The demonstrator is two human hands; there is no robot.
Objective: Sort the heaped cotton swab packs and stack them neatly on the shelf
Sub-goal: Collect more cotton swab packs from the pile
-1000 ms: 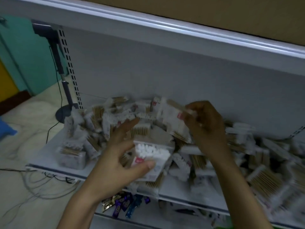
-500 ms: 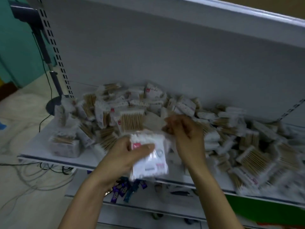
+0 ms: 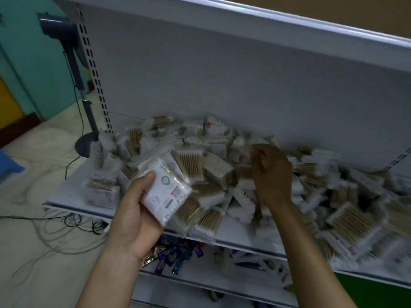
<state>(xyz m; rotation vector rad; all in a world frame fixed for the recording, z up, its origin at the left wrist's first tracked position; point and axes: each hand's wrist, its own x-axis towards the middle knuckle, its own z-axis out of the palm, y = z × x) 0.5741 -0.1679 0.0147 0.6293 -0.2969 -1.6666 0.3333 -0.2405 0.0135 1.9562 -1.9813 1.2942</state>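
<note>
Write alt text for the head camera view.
A person's left hand grips a white plastic cotton swab pack; the right hand, fingers curled, is in a heap of similar packs on a white metal shelf.

The heap [image 3: 189,161] is showing white and tan; the held pack [image 3: 165,192] is showing white with red and grey print. The shelf [image 3: 242,232] is looking pale grey, the wall [image 3: 33,63] teal, the wrappers [image 3: 166,256] purple and gold.

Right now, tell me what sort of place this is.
Probably a small shop or its stockroom: a white metal shelf with a slotted upright, a heap of cotton swab packs on it, and wrapped sweets on the lower shelf.
</note>
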